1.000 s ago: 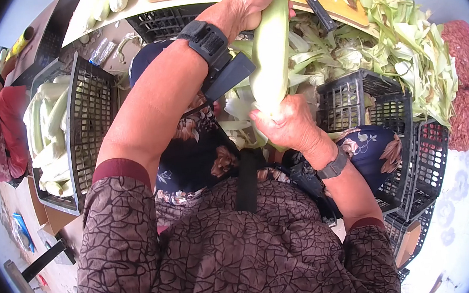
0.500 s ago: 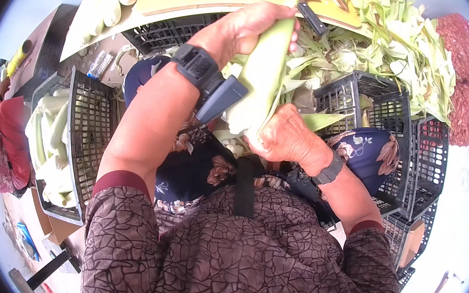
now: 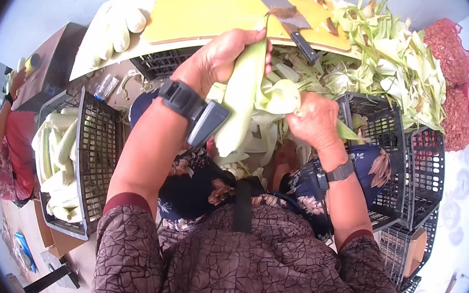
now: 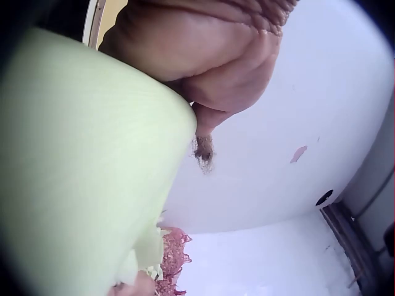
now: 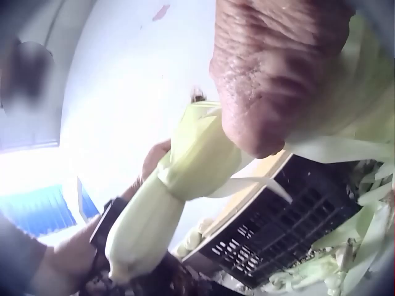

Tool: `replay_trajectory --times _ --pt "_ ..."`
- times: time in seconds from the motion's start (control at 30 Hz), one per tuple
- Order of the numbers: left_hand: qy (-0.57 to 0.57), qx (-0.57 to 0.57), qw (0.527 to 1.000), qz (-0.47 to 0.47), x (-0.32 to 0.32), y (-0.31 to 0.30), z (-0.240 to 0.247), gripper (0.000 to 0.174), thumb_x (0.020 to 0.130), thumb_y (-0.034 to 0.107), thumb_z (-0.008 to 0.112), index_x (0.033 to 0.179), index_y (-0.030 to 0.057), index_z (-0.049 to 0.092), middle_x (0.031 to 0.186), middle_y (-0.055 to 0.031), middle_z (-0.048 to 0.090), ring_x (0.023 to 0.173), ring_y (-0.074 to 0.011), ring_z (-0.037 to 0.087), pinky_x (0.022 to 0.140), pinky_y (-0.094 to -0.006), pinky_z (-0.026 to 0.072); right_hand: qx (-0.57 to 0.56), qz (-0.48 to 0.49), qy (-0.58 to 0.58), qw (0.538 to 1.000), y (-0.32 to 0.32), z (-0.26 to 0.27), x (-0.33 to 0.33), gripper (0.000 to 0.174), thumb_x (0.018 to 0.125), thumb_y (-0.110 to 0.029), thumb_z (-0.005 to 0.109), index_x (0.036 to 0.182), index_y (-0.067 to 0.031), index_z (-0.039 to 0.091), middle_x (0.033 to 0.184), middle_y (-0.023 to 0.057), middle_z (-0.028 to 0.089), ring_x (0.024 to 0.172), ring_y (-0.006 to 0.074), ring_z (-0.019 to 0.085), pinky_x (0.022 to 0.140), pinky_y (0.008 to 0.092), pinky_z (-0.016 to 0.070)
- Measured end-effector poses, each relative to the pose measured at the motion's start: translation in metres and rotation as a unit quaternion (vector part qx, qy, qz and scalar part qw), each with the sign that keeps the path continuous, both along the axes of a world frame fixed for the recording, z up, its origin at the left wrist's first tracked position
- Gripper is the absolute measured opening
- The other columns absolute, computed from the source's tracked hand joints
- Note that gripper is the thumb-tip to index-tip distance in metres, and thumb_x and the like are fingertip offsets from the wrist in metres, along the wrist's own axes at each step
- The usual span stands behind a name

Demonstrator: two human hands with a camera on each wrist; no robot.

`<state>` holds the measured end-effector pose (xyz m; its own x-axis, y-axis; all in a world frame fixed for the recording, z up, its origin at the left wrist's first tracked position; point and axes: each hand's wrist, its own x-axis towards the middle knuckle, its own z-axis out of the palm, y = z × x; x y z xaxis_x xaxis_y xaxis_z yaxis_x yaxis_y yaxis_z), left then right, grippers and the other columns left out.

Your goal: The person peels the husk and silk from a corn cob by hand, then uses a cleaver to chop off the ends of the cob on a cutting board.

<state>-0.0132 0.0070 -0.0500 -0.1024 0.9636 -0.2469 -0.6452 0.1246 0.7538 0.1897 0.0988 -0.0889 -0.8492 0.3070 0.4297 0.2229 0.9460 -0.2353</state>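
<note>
An ear of corn in pale green husk (image 3: 236,111) slants across the middle of the head view, its brown silk tip pointing up. My left hand (image 3: 216,62) grips it near that tip. A husk leaf (image 3: 280,98) is peeled outward from the ear, and my right hand (image 3: 315,120) pinches it at the right side. In the left wrist view the smooth husk of the ear (image 4: 86,160) fills the left side, beneath the left hand (image 4: 203,55). The right wrist view shows the ear's butt end (image 5: 139,240) below the knuckles of the right hand (image 5: 265,92).
A cleaver (image 3: 289,16) lies on the yellow board (image 3: 201,5) ahead, beside several ears (image 3: 120,35). A black crate (image 3: 99,156) of trimmed ears stands left, with another person (image 3: 6,146) beyond. Right are a husk heap (image 3: 393,70), stacked black crates (image 3: 422,165) and a red mesh sack (image 3: 452,81).
The right hand has moved up and to the right, pulling a husk leaf away from the ear. The left hand and ear have shifted down and left. More of the board and cleaver shows.
</note>
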Motion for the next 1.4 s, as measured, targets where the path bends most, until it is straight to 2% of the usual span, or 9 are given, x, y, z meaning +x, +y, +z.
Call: replay_trajectory --times 0.37,0.7,0.8,0.93,1.03,1.1,1.23,1.33,1.4 --pt "0.021 0.053 0.997 0.061 0.000 -0.015 0.002 0.033 0.094 0.030 0.037 0.093 -0.0002 0.050 0.079 -0.0135 0.059 0.089 -0.0315 0.059 0.085 -0.0391 0.0453 -0.048 -0.195 0.090 0.975 0.028 0.008 0.001 0.018 0.066 -0.022 0.063 0.070 -0.0056 0.058 0.062 0.0155 0.059 0.060 0.0347 0.059 0.056 0.0410 0.0463" --pt "0.171 -0.023 0.978 0.117 0.020 -0.028 0.024 0.033 0.093 0.024 0.040 0.105 -0.0062 0.047 0.090 -0.0141 0.057 0.064 -0.0192 0.059 0.061 -0.0294 0.0516 -0.109 -0.276 0.171 0.940 0.049 0.012 0.006 0.023 0.068 -0.027 0.067 0.078 -0.0063 0.064 0.070 0.0170 0.063 0.067 0.0332 0.062 0.061 0.0399 0.0472" --pt "0.143 0.020 0.975 0.169 0.009 -0.027 0.014 0.032 0.092 0.028 0.042 0.108 0.0001 0.045 0.083 -0.0100 0.054 0.065 -0.0183 0.057 0.056 -0.0307 0.0506 -0.228 -0.297 0.245 0.894 0.067 0.010 0.012 0.023 0.075 -0.023 0.065 0.091 -0.0058 0.067 0.072 0.0134 0.065 0.066 0.0217 0.062 0.065 0.0339 0.0467" --pt "0.046 0.108 0.962 0.248 -0.015 -0.037 0.018 0.034 0.092 0.031 0.041 0.107 0.0014 0.045 0.080 -0.0067 0.051 0.067 -0.0191 0.055 0.064 -0.0356 0.0493 -0.483 -0.255 0.435 0.716 0.089 0.014 0.019 0.025 0.079 -0.011 0.060 0.094 0.0103 0.061 0.083 0.0128 0.064 0.069 0.0155 0.059 0.063 0.0261 0.0462" --pt "-0.025 0.161 0.953 0.254 -0.021 -0.043 0.021 0.034 0.092 0.033 0.038 0.102 0.0022 0.047 0.078 -0.0067 0.050 0.069 -0.0211 0.054 0.067 -0.0375 0.0468 -0.477 -0.275 0.352 0.757 0.081 0.009 0.012 0.021 0.079 -0.011 0.058 0.090 0.0071 0.062 0.082 0.0107 0.064 0.069 0.0160 0.059 0.064 0.0275 0.0461" --pt "-0.074 0.223 0.946 0.222 -0.021 -0.045 0.021 0.035 0.092 0.034 0.037 0.100 0.0021 0.048 0.078 -0.0075 0.051 0.069 -0.0217 0.052 0.066 -0.0384 0.0450 -0.394 -0.202 0.196 0.875 0.081 -0.009 0.007 0.026 0.079 -0.024 0.058 0.092 -0.0008 0.061 0.079 0.0092 0.064 0.075 0.0194 0.061 0.072 0.0325 0.0467" --pt "-0.100 0.255 0.940 0.201 -0.018 -0.042 0.018 0.037 0.092 0.036 0.034 0.098 0.0021 0.049 0.078 -0.0087 0.050 0.069 -0.0228 0.050 0.067 -0.0394 0.0435 -0.256 -0.166 0.019 0.952 0.042 -0.003 -0.012 0.068 0.073 -0.027 0.063 0.129 -0.0033 0.034 0.132 0.0227 0.036 0.123 0.0314 0.035 0.103 0.0390 0.0281" --pt "-0.105 0.266 0.938 0.197 -0.014 -0.040 0.018 0.037 0.092 0.036 0.035 0.098 0.0027 0.049 0.077 -0.0088 0.050 0.069 -0.0229 0.050 0.066 -0.0393 0.0428 -0.127 -0.030 0.070 0.989 0.036 -0.004 -0.010 0.068 0.075 -0.021 0.062 0.133 -0.0034 0.029 0.137 0.0227 0.029 0.126 0.0331 0.031 0.103 0.0444 0.0266" --pt "-0.105 0.270 0.937 0.194 -0.011 -0.036 0.018 0.037 0.092 0.036 0.035 0.098 0.0029 0.049 0.077 -0.0088 0.050 0.069 -0.0229 0.049 0.066 -0.0393 0.0426 -0.324 0.029 0.061 0.944 0.023 0.014 -0.005 0.069 0.077 -0.024 0.062 0.133 -0.0029 0.028 0.137 0.0228 0.029 0.125 0.0327 0.032 0.101 0.0442 0.0290"
